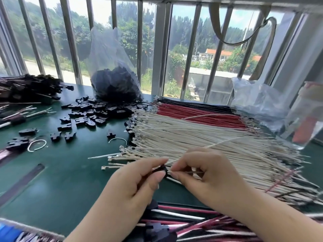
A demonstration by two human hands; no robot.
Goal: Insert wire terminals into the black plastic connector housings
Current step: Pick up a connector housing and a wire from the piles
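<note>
Left hand [138,180] pinches a black connector housing [161,169] between thumb and forefinger; most of the housing is hidden by the fingers. Right hand [202,170] pinches a white wire [225,142] right at the housing, wire tip touching it, can't tell how far in it sits. That wire runs up and right from the fingers, lifted over the white wire pile [201,137], which fills the right half of the green table [70,172]. Both hands are near centre, just above the pile's near-left edge. Red wires [201,113] lie in a band behind the white ones, black wires [192,103] behind those, terminals all pointing left. Loose black housings [92,112] are scattered far-left of centre, in front of a clear plastic bag [113,74] with more dark parts inside. Finished bundles [29,88] are stacked at the far-left corner. Two short curled white wire scraps [37,144] lie on the table, left of the pile. Assembled red/white/black leads [188,222] lie at the near edge under the forearms. Crumpled clear plastic [258,100] sits far right. Barred window [157,41] behind the table.
</note>
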